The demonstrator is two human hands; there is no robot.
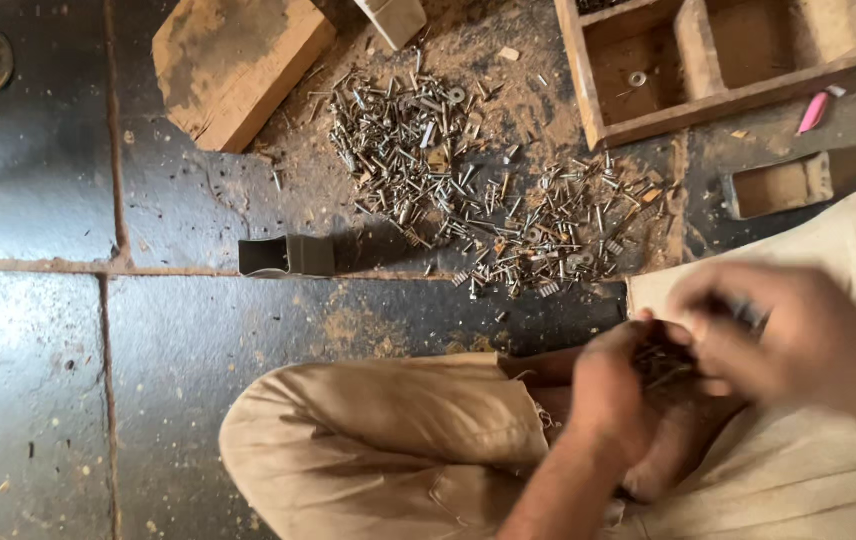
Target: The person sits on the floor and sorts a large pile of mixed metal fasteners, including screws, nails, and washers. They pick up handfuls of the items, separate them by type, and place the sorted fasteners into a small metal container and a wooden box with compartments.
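Left hand (613,385) is cupped palm-up over the lap, loosely closed around a small clump of screws (663,362). Right hand (783,335), blurred, meets it from the right; its finger state cannot be told. The main screw pile (468,180) lies well ahead of both hands.

We see a wooden block (238,65) on the dark stone floor (38,380), a compartmented wooden tray (718,60) at upper right, a pink object (813,112) beside it, and a small dark metal channel (286,256).
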